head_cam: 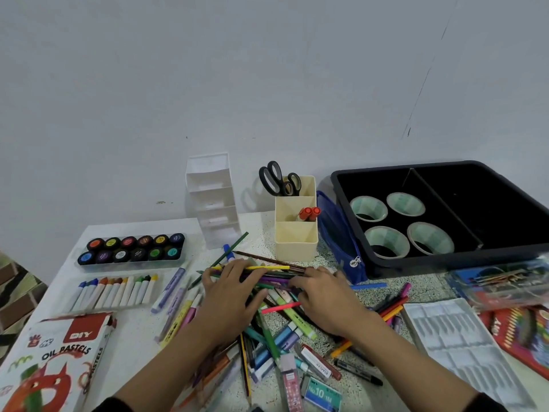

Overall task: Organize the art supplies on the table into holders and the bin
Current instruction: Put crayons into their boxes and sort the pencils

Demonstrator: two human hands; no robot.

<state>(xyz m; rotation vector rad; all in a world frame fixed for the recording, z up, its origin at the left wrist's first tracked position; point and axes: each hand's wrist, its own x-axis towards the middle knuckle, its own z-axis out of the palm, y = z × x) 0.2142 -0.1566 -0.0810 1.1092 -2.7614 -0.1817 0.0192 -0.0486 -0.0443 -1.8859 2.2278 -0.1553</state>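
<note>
Bottom edge of frame, nearest me: box of No.10 staples (322,394) flat on the bench (139,328), at the near fringe of a loose pile of pens and markers (276,337). Oil pastels box (53,361) at lower left. White plastic tray (457,343) at lower right, with a red pencil box (520,331) beside it at the right edge.

Centre: both forearms reach over the pile.
- Left hand (228,295): palm down, fingers (234,270) curled over the left end of a bundle of coloured pencils (273,276).
- Right hand (323,301): palm down, fingers (309,278) clenched round the bundle's right end.
- The bundle lies crosswise between the hands, on the far side of the pile and touching it.

Left of centre: row of oil pastels (116,291) in a clear tray. Behind it, a set of twelve paint pots (132,248).

Back of bench, against the wall:
- White tiered holder (212,200), upright, just left of centre.
- Cream holder (295,248) to its right, with three compartments. Scissors (273,179) stand in the rear one and two orange-capped markers (309,212) in the middle one.
- Blue pouch (338,239) stands between the cream holder and the black bin (445,260).
- The bin is at right of frame and divided in two. Four tape rolls (386,239) sit in its left half.
</note>
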